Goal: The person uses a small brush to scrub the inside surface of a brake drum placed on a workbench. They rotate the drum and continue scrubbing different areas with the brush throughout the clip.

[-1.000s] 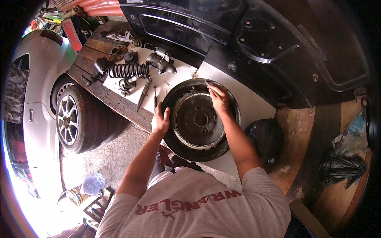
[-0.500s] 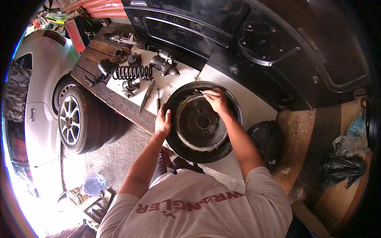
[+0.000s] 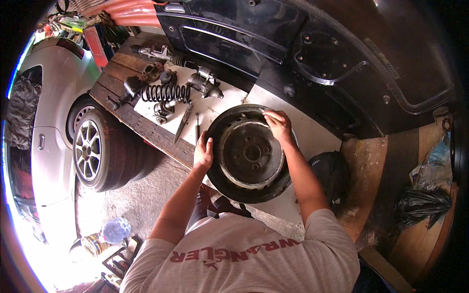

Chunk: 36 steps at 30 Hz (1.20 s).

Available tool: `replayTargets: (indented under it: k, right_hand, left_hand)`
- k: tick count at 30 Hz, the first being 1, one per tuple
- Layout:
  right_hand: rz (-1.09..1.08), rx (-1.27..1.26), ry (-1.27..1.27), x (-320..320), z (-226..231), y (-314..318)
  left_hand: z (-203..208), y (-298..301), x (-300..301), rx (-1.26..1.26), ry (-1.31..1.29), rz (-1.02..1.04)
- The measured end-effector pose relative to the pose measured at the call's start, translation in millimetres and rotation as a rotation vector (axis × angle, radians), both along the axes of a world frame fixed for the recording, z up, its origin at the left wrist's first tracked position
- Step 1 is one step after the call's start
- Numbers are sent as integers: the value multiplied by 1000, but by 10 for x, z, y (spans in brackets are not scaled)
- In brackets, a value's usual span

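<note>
A dark, worn steel wheel rim [image 3: 251,176] without a tyre lies in front of me, its hub face with a centre hole and bolt holes turned up. My left hand [image 3: 203,152] grips the rim's left edge, thumb toward me and fingers along its side. At the far right of the rim, my right hand [image 3: 279,128] has its fingers pinched together over the outer lip. Whatever small thing may be in those fingertips is too small to make out. Left of the rim lie a slim tool with a dark handle [image 3: 197,129] and a long flat blade-like piece [image 3: 183,122].
A coil spring [image 3: 166,93] and several greasy metal car parts sit on the wooden bench [image 3: 110,80]. Behind stands a large black car panel [image 3: 312,53]. A tyre on a silver alloy wheel [image 3: 88,150] and a pale car [image 3: 51,146] are at left, a black bag [image 3: 330,178] at right.
My right hand has moved right along the rim toward its outer lip. The left hand stays on the left edge. The view has shifted slightly.
</note>
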State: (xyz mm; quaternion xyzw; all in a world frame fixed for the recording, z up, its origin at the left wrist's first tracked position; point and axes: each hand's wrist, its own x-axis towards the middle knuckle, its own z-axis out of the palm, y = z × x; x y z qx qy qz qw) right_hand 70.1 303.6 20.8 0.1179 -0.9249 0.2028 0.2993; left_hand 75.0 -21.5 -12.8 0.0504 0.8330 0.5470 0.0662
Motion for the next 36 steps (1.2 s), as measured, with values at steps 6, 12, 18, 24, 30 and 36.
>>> replayTargets:
  k: [6, 12, 18, 24, 30, 36]
  right_hand:
    - [103, -223, -80, -93, 4, -163]
    - [-53, -154, -105, -90, 80, -40]
    - [62, -165, -60, -132, -78, -269]
    - [-140, -393, -238, -4, 164, -275]
    - [-66, -370, -236, -99, 82, -421]
    - [-145, -469, -266, 43, 80, -419]
  left_hand:
    - [-10, -14, -3, 1, -20, -4]
    - [-33, -9, -19, -27, -21, -5]
    - [-31, -16, 7, -19, -54, -16]
    - [-40, -11, 32, -2, -37, -39]
    - [-32, -33, 20, 11, -79, -43]
    - [52, -29, 5, 43, -98, -44]
